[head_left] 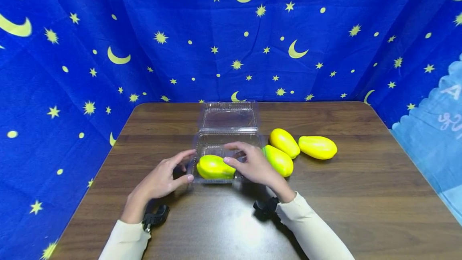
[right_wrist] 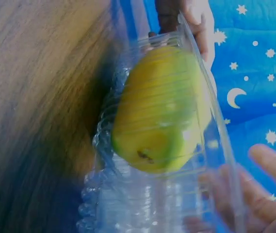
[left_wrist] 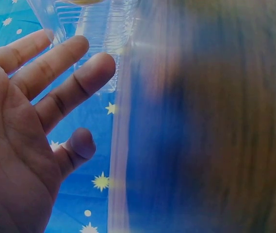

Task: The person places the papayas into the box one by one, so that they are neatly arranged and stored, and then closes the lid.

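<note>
A clear plastic clamshell box [head_left: 213, 139] lies on the table with its lid [head_left: 229, 119] folded back. Inside its front part is a yellow-green papaya [head_left: 214, 167], seen through the ribbed wall in the right wrist view as a papaya [right_wrist: 157, 109] with a dark stem spot. My left hand [head_left: 164, 177] is at the box's left edge, thumb and fingers spread; the left wrist view shows its fingers [left_wrist: 74, 90] extended with nothing in the palm. Over the box's right side, my right hand [head_left: 252, 161] has loosely bent fingers close to the papaya's right end. Contact there is unclear.
Right of the box lie three more papayas: a greenish-yellow papaya [head_left: 279, 161] against its side, a yellow papaya [head_left: 284, 143] behind, and another papaya [head_left: 317, 147] farther right. A blue star-patterned cloth [head_left: 202, 31] hangs behind the wooden table [head_left: 343, 204].
</note>
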`<control>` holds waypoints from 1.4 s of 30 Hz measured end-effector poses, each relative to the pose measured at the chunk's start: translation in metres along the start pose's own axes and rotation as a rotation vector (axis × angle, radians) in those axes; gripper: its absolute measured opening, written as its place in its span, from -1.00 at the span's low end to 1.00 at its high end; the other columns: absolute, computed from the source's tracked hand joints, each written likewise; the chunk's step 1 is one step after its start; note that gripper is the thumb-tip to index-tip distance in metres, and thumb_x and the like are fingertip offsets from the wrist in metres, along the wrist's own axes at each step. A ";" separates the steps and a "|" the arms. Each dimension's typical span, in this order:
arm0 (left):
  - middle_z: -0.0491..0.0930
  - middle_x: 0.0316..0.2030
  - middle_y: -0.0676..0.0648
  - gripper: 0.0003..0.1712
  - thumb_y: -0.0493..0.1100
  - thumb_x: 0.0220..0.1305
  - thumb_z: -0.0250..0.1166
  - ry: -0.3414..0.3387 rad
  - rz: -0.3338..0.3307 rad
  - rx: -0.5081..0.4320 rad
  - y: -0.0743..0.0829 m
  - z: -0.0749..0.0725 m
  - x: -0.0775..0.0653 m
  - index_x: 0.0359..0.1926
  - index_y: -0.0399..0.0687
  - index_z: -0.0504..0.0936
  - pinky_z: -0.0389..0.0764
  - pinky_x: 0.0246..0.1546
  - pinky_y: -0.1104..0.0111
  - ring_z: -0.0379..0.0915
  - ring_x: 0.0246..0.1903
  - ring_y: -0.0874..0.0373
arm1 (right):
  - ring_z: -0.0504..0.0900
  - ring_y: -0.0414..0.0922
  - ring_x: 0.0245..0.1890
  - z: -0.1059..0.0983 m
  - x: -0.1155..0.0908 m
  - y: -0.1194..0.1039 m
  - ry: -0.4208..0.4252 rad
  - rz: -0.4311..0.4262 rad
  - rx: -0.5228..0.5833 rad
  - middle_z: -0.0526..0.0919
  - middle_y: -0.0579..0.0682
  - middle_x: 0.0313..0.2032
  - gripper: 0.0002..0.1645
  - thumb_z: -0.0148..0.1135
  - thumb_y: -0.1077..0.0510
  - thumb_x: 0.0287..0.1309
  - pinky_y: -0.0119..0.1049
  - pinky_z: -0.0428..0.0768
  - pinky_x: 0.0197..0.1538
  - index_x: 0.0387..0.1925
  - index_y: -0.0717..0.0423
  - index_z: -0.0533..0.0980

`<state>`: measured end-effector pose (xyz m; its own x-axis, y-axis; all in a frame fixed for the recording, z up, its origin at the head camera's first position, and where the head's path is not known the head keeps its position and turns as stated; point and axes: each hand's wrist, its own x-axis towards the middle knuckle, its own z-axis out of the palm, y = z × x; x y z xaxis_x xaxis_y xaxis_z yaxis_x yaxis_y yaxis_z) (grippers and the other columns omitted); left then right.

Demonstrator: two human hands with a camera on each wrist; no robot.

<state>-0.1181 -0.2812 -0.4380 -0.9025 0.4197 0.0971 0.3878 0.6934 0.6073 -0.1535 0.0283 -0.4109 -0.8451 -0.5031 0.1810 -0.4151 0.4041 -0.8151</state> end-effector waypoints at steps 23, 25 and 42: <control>0.45 0.38 -0.02 -0.17 0.13 0.34 0.32 0.000 0.017 -0.002 0.000 0.001 0.001 0.52 0.17 0.20 0.58 0.00 0.05 0.56 -0.08 0.16 | 0.71 0.03 0.01 -0.060 -0.006 -0.001 0.268 -0.083 0.075 0.67 0.03 0.12 -0.50 0.38 0.15 0.24 -0.21 0.67 0.04 0.21 0.06 0.53; 0.45 0.37 -0.02 -0.18 0.12 0.34 0.32 0.006 0.022 0.000 -0.001 0.001 0.001 0.52 0.16 0.20 0.58 0.00 0.05 0.57 -0.08 0.17 | 0.70 0.04 0.00 -0.070 -0.008 0.000 0.293 -0.087 0.096 0.67 0.05 0.12 -0.50 0.36 0.17 0.25 -0.29 0.66 0.03 0.22 0.07 0.53; 0.45 0.37 0.00 -0.18 0.13 0.34 0.31 0.002 0.015 0.013 -0.001 0.001 0.000 0.52 0.17 0.20 0.57 -0.02 0.07 0.54 -0.09 0.19 | 0.67 -0.27 -0.04 -0.146 -0.043 0.018 0.470 -0.030 0.065 0.65 -0.12 0.08 -0.46 0.33 0.21 0.27 -0.52 0.60 0.03 0.27 0.09 0.49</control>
<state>-0.1187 -0.2814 -0.4394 -0.8967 0.4293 0.1079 0.4041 0.6942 0.5956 -0.1744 0.1688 -0.3532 -0.9003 -0.1073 0.4218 -0.4320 0.3386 -0.8359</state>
